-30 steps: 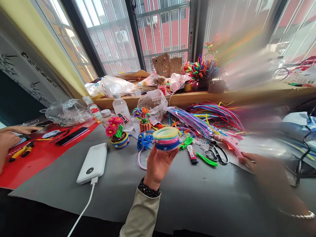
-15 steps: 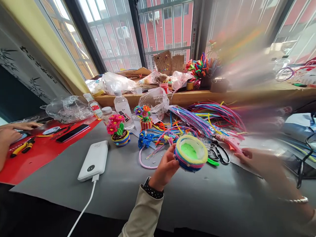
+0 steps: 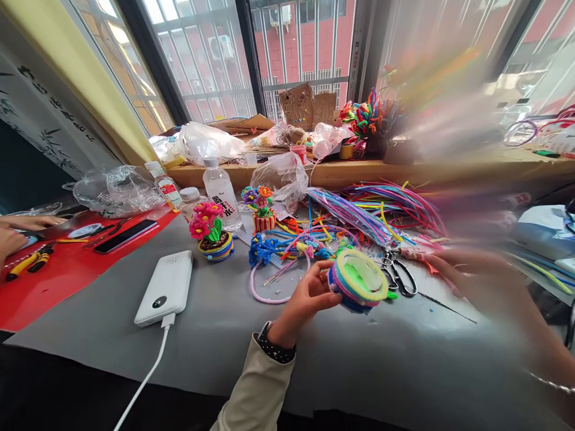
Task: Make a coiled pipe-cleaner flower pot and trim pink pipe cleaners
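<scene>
My left hand (image 3: 309,296) is closed on a small pot (image 3: 358,278), tilted so its opening shows. Yellow, blue and pink fuzzy bands wrap the pot, and something green shows inside. At the right, a bare forearm with a beaded bracelet (image 3: 552,383) reaches in; I take it for my right arm. My right hand (image 3: 476,281) is smeared, its fingers near some pink strips and the scissors (image 3: 404,278). Whether it holds anything cannot be seen. Blue pipe-cleaner flowers (image 3: 263,248) lie left of the pot.
Bundled pipe cleaners (image 3: 350,212) lie behind the pot. Two potted pipe-cleaner flowers, one pink (image 3: 209,224), one multicoloured (image 3: 260,203), stand left near a water bottle (image 3: 221,194). A cabled power bank (image 3: 166,287) lies in front. Another person's hand (image 3: 27,224) is at far left.
My left hand has brought the pot slightly to the right. The right forearm and its bracelet have shifted right and down. The view has turned a little.
</scene>
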{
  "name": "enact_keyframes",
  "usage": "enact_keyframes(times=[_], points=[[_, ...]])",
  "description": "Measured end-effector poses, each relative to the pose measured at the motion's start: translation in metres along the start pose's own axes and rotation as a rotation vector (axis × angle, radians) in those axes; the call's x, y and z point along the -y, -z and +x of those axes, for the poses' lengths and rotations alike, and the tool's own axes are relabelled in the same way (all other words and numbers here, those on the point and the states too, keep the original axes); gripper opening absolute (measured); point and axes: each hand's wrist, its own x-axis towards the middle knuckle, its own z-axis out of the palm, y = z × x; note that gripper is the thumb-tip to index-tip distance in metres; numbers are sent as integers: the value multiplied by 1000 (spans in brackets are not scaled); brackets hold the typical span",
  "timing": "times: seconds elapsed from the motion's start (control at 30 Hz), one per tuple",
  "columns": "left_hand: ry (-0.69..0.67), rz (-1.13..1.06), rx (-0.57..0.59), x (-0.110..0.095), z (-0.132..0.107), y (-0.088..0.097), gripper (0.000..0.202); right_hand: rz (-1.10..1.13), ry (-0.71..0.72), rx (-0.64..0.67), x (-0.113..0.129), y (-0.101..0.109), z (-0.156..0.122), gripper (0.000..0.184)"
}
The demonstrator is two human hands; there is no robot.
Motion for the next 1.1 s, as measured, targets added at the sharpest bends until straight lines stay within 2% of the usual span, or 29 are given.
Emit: enact_keyframes(times=[0.07,0.13,0.23,0.43,0.5,0.57,0.73,0.8,0.87,0.97,1.1], points=[[30,35,5,0,0,-1,50,130,32,214,32,6,1,44],[59,49,28,0,0,-1,51,184,154,399,55,6,5,41],[100,42,54,1,0,0,50,167,245,487,71,-3,11,36],[158,89,65,3,2,-3,49,145,228,531,67,-16,15,35],[182,148,78,0,2,-1,50,151,226,544,61,-18,17,35],[208,251,39,-8,-2,4,46,129,220,540,57,-21,20,37],[83,565,-379,-41,-21,27,32,0,212,586,63,-35,24,32],[50,721,-491,-47,-26,35,28,-22,202,616,70,-42,23,31],[40,892,-537,-46,-28,38,23,-43,212,613,76,-47,21,31],[66,1157,-473,-34,-25,38,21,-64,238,595,81,-53,18,31],[205,1523,-346,-23,-20,34,13,-78,228,575,85,-54,14,30]])
